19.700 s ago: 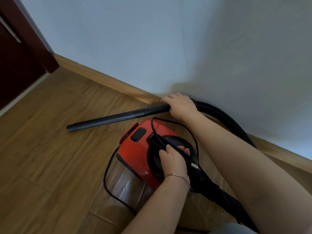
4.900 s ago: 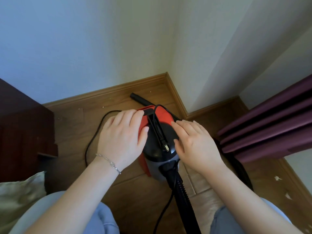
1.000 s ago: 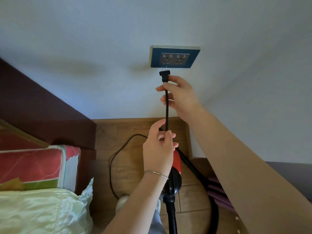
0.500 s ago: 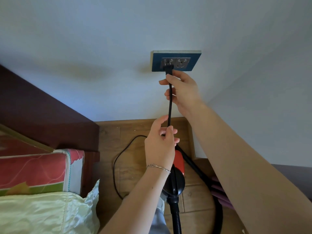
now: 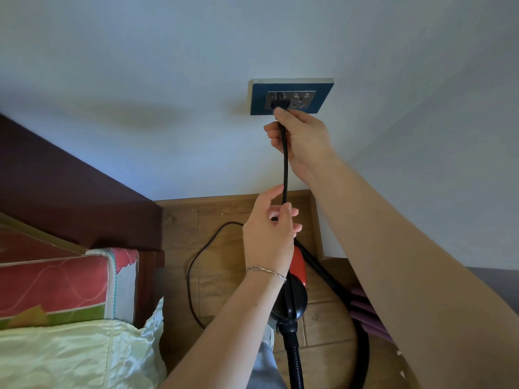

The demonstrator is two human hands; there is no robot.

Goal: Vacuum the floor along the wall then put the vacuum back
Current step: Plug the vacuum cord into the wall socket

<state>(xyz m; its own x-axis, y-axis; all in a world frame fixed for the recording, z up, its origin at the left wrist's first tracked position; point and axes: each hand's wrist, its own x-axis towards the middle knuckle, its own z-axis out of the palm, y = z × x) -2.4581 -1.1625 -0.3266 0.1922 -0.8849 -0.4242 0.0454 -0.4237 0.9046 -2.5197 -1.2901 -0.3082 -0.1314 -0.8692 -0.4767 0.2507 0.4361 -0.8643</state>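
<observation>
A blue wall socket (image 5: pixel 290 96) sits on the white wall. The black plug (image 5: pixel 278 103) is in its left outlet. My right hand (image 5: pixel 303 136) grips the black power cord (image 5: pixel 285 164) just below the plug. Lower down, my left hand (image 5: pixel 269 234) pinches the same cord between thumb and fingers. On the wooden floor in the corner below stands the red and black vacuum (image 5: pixel 293 287), partly hidden by my left arm. Its black hose (image 5: pixel 293 357) runs toward me.
A dark wooden headboard (image 5: pixel 70 197) and a bed with a red patterned mattress (image 5: pixel 56 284) and pale green cover (image 5: pixel 70 357) fill the left. Slack cord (image 5: pixel 193 276) loops on the floor. Purple curtain folds (image 5: pixel 368 313) hang at the right, next to the wall corner.
My right hand has raised the plug from just under the socket into its left outlet. My left hand stayed on the cord lower down.
</observation>
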